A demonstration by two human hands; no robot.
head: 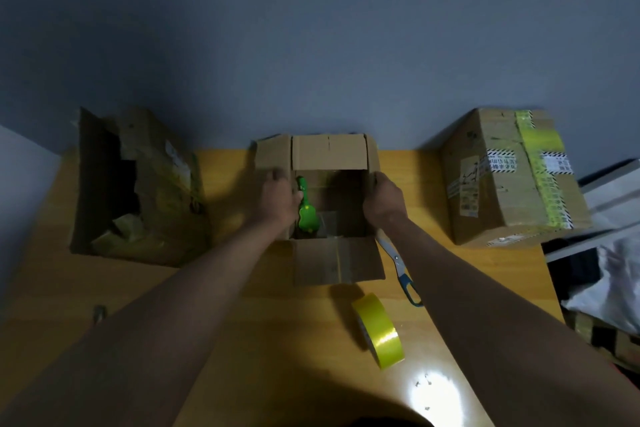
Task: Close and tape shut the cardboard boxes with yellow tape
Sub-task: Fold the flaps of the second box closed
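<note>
An open cardboard box (329,152) stands in the middle of the wooden table (242,322), its far flap up and its near flap (336,262) folded down toward me. Inside lies a green toy (306,213). My left hand (278,196) grips the box's left flap at its edge. My right hand (382,198) grips the right flap. A roll of yellow tape (379,334) stands on edge on the table in front of the box, untouched. To the right sits a closed box (502,191) with yellow tape across its top.
A torn open box (138,191) lies on its side at the left. Scissors with blue handles (401,269) lie beside the middle box's right corner. Bags and clutter (609,253) sit past the table's right edge. A grey wall rises behind.
</note>
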